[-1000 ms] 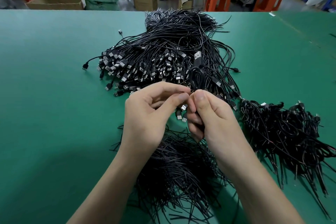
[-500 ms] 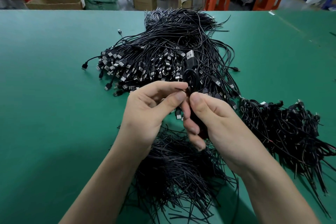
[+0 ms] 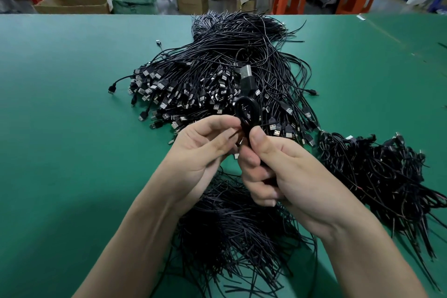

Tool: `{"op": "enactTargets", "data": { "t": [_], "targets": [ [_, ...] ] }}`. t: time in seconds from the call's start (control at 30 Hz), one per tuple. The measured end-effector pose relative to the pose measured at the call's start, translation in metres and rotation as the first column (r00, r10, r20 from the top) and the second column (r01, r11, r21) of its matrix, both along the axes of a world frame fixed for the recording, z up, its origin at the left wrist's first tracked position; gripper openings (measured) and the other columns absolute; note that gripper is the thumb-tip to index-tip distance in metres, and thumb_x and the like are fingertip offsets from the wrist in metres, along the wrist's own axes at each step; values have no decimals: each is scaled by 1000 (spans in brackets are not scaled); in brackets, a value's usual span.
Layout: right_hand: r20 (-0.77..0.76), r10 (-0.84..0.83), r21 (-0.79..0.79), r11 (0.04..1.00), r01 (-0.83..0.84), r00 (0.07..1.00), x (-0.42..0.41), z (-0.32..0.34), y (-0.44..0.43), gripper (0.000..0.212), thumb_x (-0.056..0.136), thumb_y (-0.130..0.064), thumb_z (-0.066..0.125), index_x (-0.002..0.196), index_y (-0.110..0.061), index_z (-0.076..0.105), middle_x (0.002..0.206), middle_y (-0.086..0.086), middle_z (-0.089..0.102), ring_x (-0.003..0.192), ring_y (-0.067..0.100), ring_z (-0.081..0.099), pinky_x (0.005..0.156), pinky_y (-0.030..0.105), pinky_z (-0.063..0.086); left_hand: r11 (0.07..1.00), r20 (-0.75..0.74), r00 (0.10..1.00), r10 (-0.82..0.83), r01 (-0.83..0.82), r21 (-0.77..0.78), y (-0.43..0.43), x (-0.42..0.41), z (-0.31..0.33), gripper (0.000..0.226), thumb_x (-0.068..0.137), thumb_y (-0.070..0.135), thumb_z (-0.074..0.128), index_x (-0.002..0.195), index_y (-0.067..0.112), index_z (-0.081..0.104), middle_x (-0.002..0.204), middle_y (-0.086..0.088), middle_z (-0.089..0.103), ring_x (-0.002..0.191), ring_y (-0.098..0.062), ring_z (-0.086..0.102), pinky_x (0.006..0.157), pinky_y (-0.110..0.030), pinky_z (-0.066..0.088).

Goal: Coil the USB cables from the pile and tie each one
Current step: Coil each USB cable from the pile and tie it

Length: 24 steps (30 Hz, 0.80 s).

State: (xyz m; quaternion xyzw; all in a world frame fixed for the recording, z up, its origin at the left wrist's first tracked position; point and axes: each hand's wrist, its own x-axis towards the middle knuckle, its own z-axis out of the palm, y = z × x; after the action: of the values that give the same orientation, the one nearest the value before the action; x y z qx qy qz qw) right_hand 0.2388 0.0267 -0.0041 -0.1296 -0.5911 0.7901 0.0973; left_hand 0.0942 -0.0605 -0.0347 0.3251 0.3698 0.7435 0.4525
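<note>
Coiled USB cable (image 3: 248,113) is held just in front of the pile (image 3: 217,75), plug uppermost. Its waist is gripped by the curled fingers (image 3: 251,159) of the right hand (image 3: 290,181); a thin strand beside it is pinched by the left hand (image 3: 198,152). Light and springy, it is judged best clamped at the waist.

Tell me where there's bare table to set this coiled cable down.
Bare green table lies wide to the left of the cable pile, and at the far right beyond the coiled heap. Crowded: the centre, and near you, where thin strands spread.
</note>
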Motion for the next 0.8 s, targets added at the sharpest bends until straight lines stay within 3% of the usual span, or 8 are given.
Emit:
{"op": "enactTargets", "data": {
  "t": [0.1, 0.2, 0.3, 0.43, 0.5, 0.6, 0.7, 0.8],
  "targets": [
    [-7, 44, -70, 997, -45, 999, 0, 2, -1, 42, 101, -50, 41, 69, -23, 45, 62, -8, 28, 48, 10, 24, 45, 20, 26, 998, 8, 1000, 29, -28, -48, 3, 2, -1, 23, 62, 26, 97, 79, 26, 81, 81, 4, 74, 79, -8, 66, 88, -24, 53],
    [-13, 85, -107, 991, -86, 996, -1, 0, -1, 42, 105, -48, 38, 72, -22, 44, 63, -6, 26, 50, 9, 22, 45, 20, 23, 995, 41, 999, -9, 13, -98, 2, 0, -4, 40, 53, 40, 102, 78, 24, 75, 71, -2, 69, 72, -13, 64, 90, -33, 48],
    [-32, 125, -131, 983, -128, 992, 0, -3, -1, 38, 108, -42, 39, 77, -21, 45, 65, -5, 27, 52, 10, 22, 47, 21, 23, 988, 47, 993, -104, 109, -113, -3, -1, -3, 59, 58, 38, 99, 99, 15, 63, 67, -3, 71, 78, -14, 70, 99, -37, 50],
    [-44, 208, -172, 962, -213, 977, 3, -4, 4, 27, 106, -34, 41, 86, -17, 49, 70, -3, 29, 56, 11, 23, 48, 23, 23, 976, 16, 986, -163, 164, -145, -7, -5, 3, 82, 59, 35, 98, 120, 3, 54, 70, 2, 70, 70, -10, 69, 93, -30, 55],
    [-34, 238, -177, 954, -241, 971, 4, -5, 6, 25, 104, -34, 43, 87, -17, 50, 71, -3, 29, 57, 11, 23, 48, 23, 22, 970, -21, 984, -175, 168, -176, -8, -8, 4, 74, 67, 25, 94, 123, -2, 54, 76, 2, 73, 71, -7, 70, 91, -27, 56],
    [-5, 217, -138, 967, -216, 976, 4, -6, 7, 26, 103, -35, 45, 83, -19, 50, 69, -3, 28, 55, 10, 24, 47, 22, 22, 969, -89, 986, -140, 118, -219, -8, -12, 1, 33, 82, 3, 77, 113, 4, 67, 85, 0, 76, 75, -6, 72, 85, -22, 57],
    [26, 186, -106, 978, -182, 982, 3, -9, 9, 28, 103, -36, 47, 80, -20, 51, 66, -4, 28, 52, 9, 24, 45, 21, 23, 973, -119, 982, -145, 120, -198, -7, -12, -2, 27, 77, 17, 88, 103, 19, 81, 93, -1, 79, 89, -9, 74, 94, -23, 55],
    [28, 179, -118, 978, -175, 983, 4, -9, 11, 28, 100, -38, 52, 79, -20, 57, 65, -5, 30, 49, 8, 27, 44, 19, 26, 975, -119, 978, -173, 154, -158, -8, -11, -2, 33, 72, 35, 90, 103, 26, 82, 90, 1, 79, 94, -9, 73, 101, -26, 52]
  ]
}}
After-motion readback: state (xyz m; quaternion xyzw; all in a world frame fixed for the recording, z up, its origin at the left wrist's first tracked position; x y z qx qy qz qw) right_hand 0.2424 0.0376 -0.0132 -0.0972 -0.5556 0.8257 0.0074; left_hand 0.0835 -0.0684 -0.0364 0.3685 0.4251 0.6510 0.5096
